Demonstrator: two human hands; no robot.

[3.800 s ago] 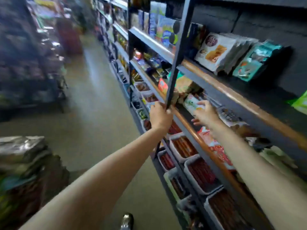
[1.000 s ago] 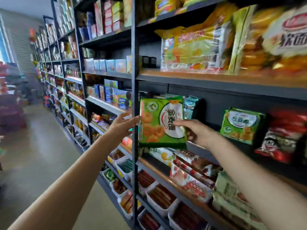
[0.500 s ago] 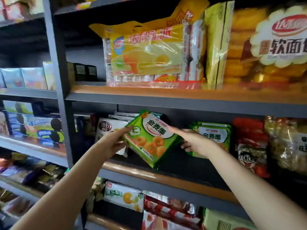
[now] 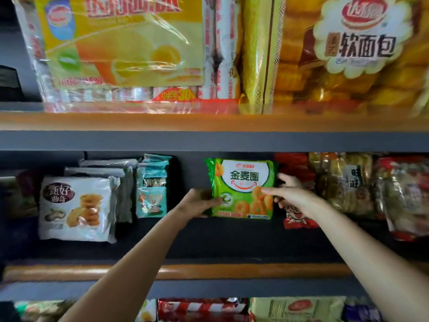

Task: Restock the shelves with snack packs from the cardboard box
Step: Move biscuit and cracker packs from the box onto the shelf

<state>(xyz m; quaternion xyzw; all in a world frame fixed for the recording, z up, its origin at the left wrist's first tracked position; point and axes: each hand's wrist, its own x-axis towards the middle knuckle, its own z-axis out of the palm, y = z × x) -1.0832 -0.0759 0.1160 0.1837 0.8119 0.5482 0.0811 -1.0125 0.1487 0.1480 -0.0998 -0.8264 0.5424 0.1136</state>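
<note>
A green snack pack [image 4: 241,182] printed with orange rings stands upright at the back of the dark middle shelf [image 4: 209,242]. My left hand [image 4: 197,204] grips its lower left corner, thumb on the front. My right hand [image 4: 294,196] holds its right edge, thumb lying across the front and fingers behind it. The cardboard box is not in view.
To the left stand teal packs [image 4: 152,194] and white cookie packs [image 4: 76,210]. A red pack [image 4: 299,219] and clear bags of snacks [image 4: 343,187] stand right of the green one. The shelf above carries large yellow bread bags [image 4: 130,49]. An orange-edged shelf lip [image 4: 185,271] runs in front.
The green pack went from tilted in the air to upright at the shelf's back, covering the same-kind pack there. Both hands moved right with it. The camera came closer.
</note>
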